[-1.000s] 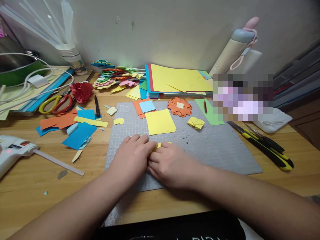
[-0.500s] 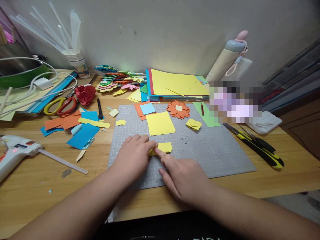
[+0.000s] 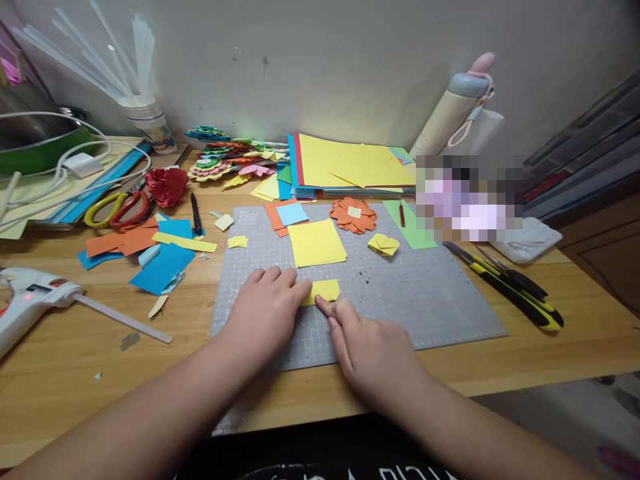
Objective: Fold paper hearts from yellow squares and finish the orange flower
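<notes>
A small folded piece of yellow paper (image 3: 325,291) lies on the grey cutting mat (image 3: 430,307), close to its front edge. My left hand (image 3: 267,297) covers its left end and holds it down with closed, bent fingers; what lies under the palm is hidden. My right hand (image 3: 370,340) presses the tip of its index finger on the paper's near edge, the other fingers curled in and the thumb close to the index finger. Just beyond is a stack of square yellow paper (image 3: 317,243). A folded yellow paper piece (image 3: 383,244) rests farther right.
An orange paper flower (image 3: 354,215) and a utility knife (image 3: 515,293) lie to the right. On the left are a glue gun (image 3: 45,297), scissors (image 3: 117,208), blue paper scraps (image 3: 163,268) and a red paper flower (image 3: 167,187). Coloured sheets (image 3: 350,160) are stacked at the back.
My right index finger has slid right along the paper's near edge, away from my left fingers, and the thumb has come closer to it. My left hand stays on the paper. The view has shifted slightly.
</notes>
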### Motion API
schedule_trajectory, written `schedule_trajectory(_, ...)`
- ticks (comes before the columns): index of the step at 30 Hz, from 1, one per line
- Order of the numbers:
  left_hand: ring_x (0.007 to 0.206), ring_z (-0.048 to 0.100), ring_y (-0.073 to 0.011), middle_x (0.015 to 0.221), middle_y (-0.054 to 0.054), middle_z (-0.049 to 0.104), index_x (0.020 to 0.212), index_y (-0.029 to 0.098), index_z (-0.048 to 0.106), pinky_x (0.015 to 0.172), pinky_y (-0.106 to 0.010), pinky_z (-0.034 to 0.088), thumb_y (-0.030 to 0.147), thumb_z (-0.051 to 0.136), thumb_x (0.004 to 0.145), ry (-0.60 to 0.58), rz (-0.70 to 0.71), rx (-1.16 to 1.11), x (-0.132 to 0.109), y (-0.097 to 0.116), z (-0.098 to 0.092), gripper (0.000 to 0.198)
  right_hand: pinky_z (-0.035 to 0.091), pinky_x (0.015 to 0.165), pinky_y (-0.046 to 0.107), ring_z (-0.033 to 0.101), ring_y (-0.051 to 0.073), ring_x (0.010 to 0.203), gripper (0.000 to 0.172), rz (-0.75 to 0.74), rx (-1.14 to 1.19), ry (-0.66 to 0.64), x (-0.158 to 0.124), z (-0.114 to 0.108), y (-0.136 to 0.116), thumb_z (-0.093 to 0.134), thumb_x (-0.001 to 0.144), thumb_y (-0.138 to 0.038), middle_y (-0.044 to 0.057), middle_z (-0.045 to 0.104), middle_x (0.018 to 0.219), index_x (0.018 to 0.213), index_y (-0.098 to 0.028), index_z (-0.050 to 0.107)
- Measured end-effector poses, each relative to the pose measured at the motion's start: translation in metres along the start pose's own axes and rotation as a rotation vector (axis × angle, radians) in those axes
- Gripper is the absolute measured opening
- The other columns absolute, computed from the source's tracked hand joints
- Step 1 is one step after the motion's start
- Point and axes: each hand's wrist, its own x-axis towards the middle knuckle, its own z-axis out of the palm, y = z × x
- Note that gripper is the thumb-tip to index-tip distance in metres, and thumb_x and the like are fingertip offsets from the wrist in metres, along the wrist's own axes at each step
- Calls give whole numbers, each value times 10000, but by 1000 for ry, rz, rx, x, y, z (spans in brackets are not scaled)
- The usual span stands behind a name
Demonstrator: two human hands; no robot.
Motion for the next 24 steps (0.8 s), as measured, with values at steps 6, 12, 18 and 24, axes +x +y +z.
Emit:
schedule_trajectory(6, 851, 531, -253, 872, -45, 610, 1017, 234, 615, 709, -371, 375, 113, 428, 866, 9, 2, -22, -1, 0, -1, 269, 112, 407, 273, 577, 195, 386, 296, 63, -13, -61, -2, -9, 21, 268, 956, -330, 26, 626, 499, 860, -182, 506)
schedule_trajectory(12, 880, 521, -237, 886, -41, 589, 946, 213, 611, 802, -394, 378, 264, 491, 854, 1, 14, -206, 3, -6, -4, 159, 154, 439, 269, 517, 150, 411, 203, 15, 59, -61, 12, -22, 29, 378, 922, -310, -12, 592, 510, 785, -205, 484)
schedule_trajectory(18, 889, 522, -216, 899, -39, 584, 842, 188, 568, 838, -381, 370, 359, 499, 877, 4, 129, -233, 7, -12, -5, 188, 321, 594, 284, 553, 198, 750, 124, -435, 42, -7, 49, -26, 34, 518, 851, -303, 52, 642, 798, 851, -183, 549)
schedule_trajectory(24, 907, 544, -202, 908, -38, 624, 850, 192, 631, 867, -390, 346, 297, 446, 917, 81, 108, -362, 10, -16, -6, 223, 339, 619, 272, 482, 136, 686, 190, -559, 279, -15, 74, -10, 42, 439, 902, -224, 34, 582, 757, 770, -163, 561)
